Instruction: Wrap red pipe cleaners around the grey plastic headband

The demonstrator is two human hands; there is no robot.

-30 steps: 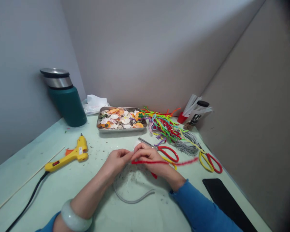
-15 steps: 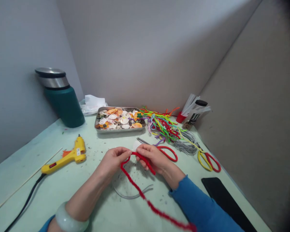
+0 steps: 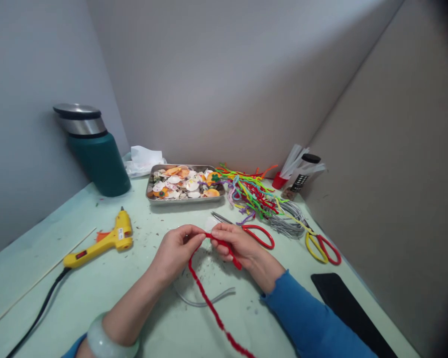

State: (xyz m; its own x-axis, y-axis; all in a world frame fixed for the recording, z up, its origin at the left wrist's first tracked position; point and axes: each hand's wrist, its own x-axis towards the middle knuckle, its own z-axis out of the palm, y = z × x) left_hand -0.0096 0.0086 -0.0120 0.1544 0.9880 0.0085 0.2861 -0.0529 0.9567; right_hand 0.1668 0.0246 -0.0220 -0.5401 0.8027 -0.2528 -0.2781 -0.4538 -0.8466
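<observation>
A fuzzy red pipe cleaner (image 3: 212,309) is pinched between both hands above the middle of the table. My left hand (image 3: 178,250) grips it between thumb and index finger, and its long twisted tail hangs toward me. Close beside, my right hand (image 3: 236,243) is closed on the same pipe cleaner, whose short end sticks out below the fingers. Grey wire (image 3: 205,303) lies curved on the table under the hands. Just behind my right hand rest red-handled scissors (image 3: 259,235), partly covered by it.
A yellow glue gun (image 3: 100,246) with its cord lies left, before a green bottle (image 3: 100,161). At the back are a metal tray (image 3: 186,201) of shells and colourful pipe cleaners (image 3: 252,191). Right: a grey wire coil (image 3: 289,226), yellow-and-red scissors (image 3: 323,249), a black flat object (image 3: 347,311).
The hanging tail of the red pipe cleaner has swung left and lower, its end now leaving the bottom of view. Both hands keep their pinch and have barely moved.
</observation>
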